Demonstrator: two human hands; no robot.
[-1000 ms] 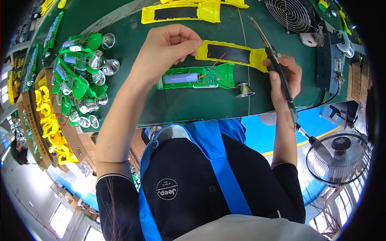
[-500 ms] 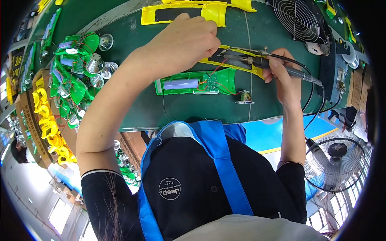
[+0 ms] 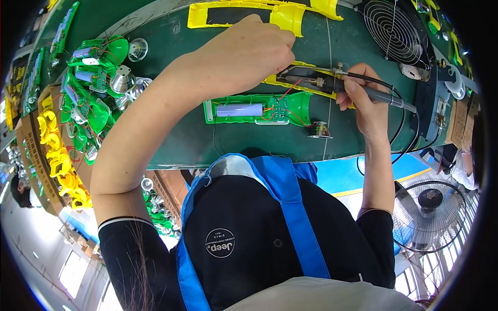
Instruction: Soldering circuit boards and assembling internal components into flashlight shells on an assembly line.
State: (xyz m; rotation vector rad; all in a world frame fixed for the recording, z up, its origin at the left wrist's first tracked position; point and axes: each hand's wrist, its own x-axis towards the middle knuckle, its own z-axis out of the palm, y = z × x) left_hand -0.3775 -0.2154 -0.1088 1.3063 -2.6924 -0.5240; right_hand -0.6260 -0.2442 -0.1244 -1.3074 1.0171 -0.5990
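My right hand (image 3: 362,98) is wrapped round a soldering iron (image 3: 388,97) with a thin metal feed tube along its top. The iron's tip points left, close to the fingers of my left hand (image 3: 259,54). That left hand is closed, its fingertips turned down and hidden, so what they pinch cannot be made out. Beneath both hands lies a yellow half shell (image 3: 326,92). Nearer me is a green half shell (image 3: 303,106) holding a lilac battery cell (image 3: 238,110) and a small green circuit board (image 3: 279,109). A red wire rises from the board toward the iron's tip. A silver reflector cup (image 3: 320,129) sits at its right.
Green assemblies with reflectors (image 3: 122,80) are piled at the left, beside a carton (image 3: 42,168) of yellow parts. Further yellow shells (image 3: 285,18) lie at the far side. A black fan with a wire guard (image 3: 391,28) stands far right; the iron's cable hangs at the right.
The view has shifted slightly, so the table items appear a little further right. Both hands keep nearly the same pose, the iron's tip still near the left fingers.
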